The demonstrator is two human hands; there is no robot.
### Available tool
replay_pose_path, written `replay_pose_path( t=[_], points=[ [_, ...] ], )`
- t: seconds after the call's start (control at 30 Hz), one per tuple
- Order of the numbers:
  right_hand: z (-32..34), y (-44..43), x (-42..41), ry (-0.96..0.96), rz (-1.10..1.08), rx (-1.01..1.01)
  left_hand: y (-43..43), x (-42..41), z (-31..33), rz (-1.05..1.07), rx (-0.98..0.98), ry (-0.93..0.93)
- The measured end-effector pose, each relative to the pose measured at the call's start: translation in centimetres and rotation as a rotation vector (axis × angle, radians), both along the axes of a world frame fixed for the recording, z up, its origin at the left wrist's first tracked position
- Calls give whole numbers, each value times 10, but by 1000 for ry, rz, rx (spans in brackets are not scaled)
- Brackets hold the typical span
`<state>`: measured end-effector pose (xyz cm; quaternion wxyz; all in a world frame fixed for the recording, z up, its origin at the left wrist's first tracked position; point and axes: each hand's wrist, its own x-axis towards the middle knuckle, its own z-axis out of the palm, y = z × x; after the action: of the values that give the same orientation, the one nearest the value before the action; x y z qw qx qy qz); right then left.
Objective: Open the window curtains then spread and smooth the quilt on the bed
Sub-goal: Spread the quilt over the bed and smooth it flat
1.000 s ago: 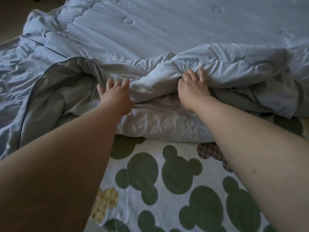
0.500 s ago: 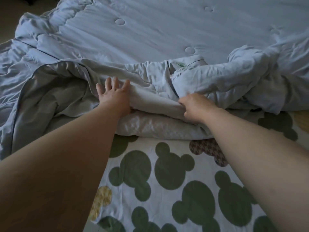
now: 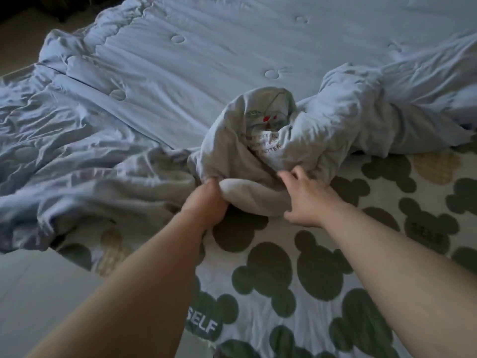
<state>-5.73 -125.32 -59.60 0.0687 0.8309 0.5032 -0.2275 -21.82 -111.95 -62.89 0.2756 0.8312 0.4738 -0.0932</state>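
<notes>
A pale blue-grey quilt (image 3: pixel 196 73) lies rumpled across the bed, flat at the back and bunched into a raised fold (image 3: pixel 258 140) in the middle, where a printed label with text shows. My left hand (image 3: pixel 206 202) grips the near edge of that fold, fingers curled under the fabric. My right hand (image 3: pixel 307 200) holds the same bunched edge a little to the right, thumb up against the cloth. The quilt's right part (image 3: pixel 387 112) is twisted into a thick roll. No curtains are in view.
Under the quilt lies a white bed sheet (image 3: pixel 322 267) with dark green mouse-head shapes, bare along the near side. The bed's left near corner meets a pale floor (image 3: pixel 38 293). More floor shows at the far left (image 3: pixel 20 42).
Both hands pulled back toward me and closer together, gathering the quilt edge into a raised bunch. My left hand went from lying flat on the quilt to gripping it. More of the sheet shows.
</notes>
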Motion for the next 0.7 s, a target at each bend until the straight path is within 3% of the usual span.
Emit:
replay_pose_path(
  t=[0.17, 0.27, 0.4, 0.57, 0.7],
  points=[
    [1, -29, -33, -2, 156, 93, -94, -9, 11, -30, -173, -158],
    [5, -49, -49, -57, 294, 69, -132, -22, 17, -33, -157, -77],
    [9, -81, -67, 146, 196, 23, -150, -52, 17, -65, -67, 54],
    [2, -109, -89, 260, 153, -92, -172, -90, 16, -162, 103, 322],
    [-5, -145, -111, 330, 121, -265, -204, -122, 7, -271, -60, 437]
  ],
)
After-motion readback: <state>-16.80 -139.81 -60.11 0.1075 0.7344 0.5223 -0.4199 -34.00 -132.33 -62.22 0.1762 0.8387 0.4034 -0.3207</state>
